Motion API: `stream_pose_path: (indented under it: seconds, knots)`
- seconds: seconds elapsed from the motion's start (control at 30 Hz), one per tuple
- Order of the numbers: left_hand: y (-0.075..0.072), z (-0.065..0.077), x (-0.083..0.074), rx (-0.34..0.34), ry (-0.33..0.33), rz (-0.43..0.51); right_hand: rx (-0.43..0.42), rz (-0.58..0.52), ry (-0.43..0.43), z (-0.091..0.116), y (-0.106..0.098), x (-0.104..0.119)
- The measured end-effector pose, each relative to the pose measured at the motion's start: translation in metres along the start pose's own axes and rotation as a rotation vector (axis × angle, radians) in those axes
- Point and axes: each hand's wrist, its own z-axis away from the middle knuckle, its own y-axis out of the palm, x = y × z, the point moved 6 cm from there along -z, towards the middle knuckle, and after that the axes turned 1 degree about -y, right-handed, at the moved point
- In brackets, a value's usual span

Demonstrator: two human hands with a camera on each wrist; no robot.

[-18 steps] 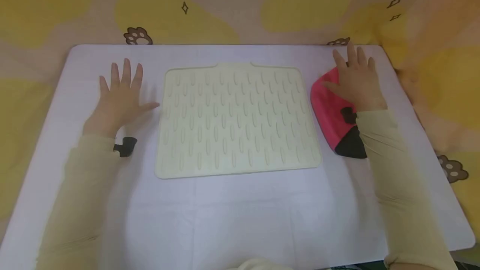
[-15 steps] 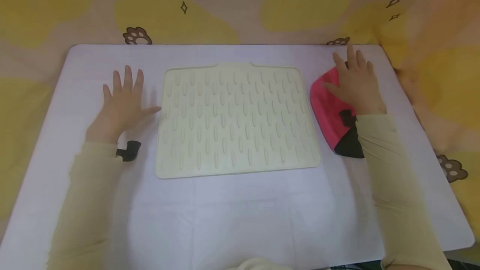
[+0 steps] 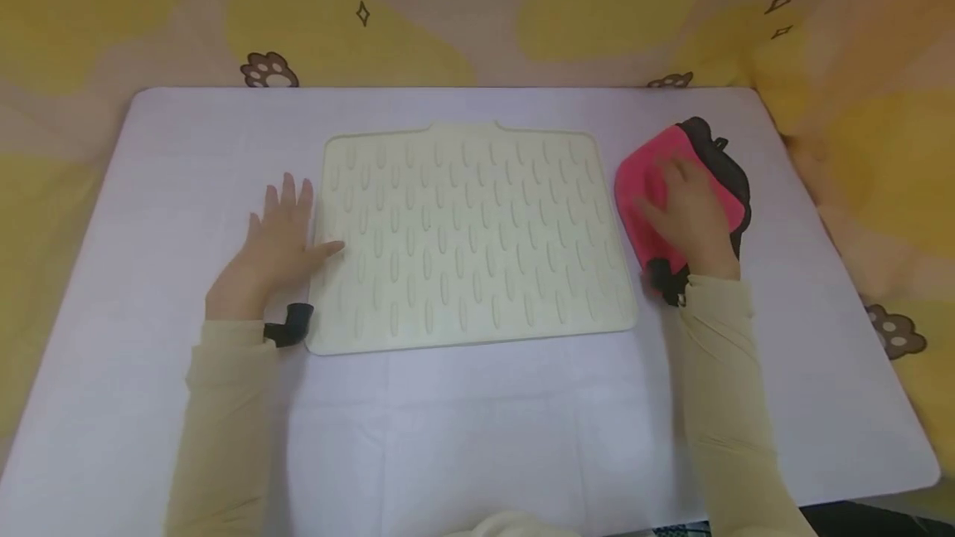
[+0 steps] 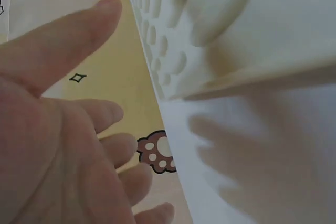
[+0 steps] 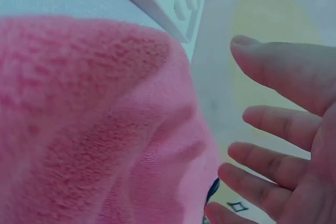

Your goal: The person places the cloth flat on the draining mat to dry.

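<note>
A cream ridged mat [image 3: 470,230] with a tab at its far edge lies flat mid-table. My left hand [image 3: 270,251] hovers by its left edge, fingers spread, thumb over the mat's border. In the left wrist view that hand [image 4: 68,124] holds nothing, and its shadow falls on the white surface. To the mat's right lies a pink fluffy cloth [image 3: 645,189] with a dark scalloped border. Over it is my right hand [image 3: 694,218], its fingers loosely extended. The right wrist view shows the hand [image 5: 283,145] apart from the pink cloth [image 5: 94,124].
The mat and cloth lie on a white table [image 3: 477,429] with rounded corners. Behind it and along the right hangs a yellow and beige patterned curtain [image 3: 477,15] with paw prints. A black strap piece [image 3: 291,326] sits at the left wrist.
Both hands have drawn nearer the body. The left has also shifted right to the mat's edge; the right has moved slightly left over the cloth, uncovering its dark border.
</note>
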Motion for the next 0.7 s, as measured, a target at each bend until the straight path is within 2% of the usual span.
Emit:
stream_pose_path:
  seconds: [0.13,0.27,0.33,0.53,0.7]
  knots:
    - [0.011,0.004,0.0,0.074,0.022,0.077,-0.012,-0.051,-0.009,0.004,0.005,-0.003]
    - [0.019,0.009,0.003,0.172,0.005,0.148,0.007,-0.123,0.011,0.005,0.009,-0.006]
    - [0.021,0.01,0.004,0.197,-0.005,0.165,0.014,-0.147,0.034,0.004,0.012,-0.008]
    - [0.026,0.007,-0.001,0.177,0.007,0.102,0.003,-0.164,0.074,0.005,0.019,-0.013]
    - [0.03,0.006,-0.001,0.129,0.0,0.075,0.056,-0.15,0.088,0.002,0.026,-0.012]
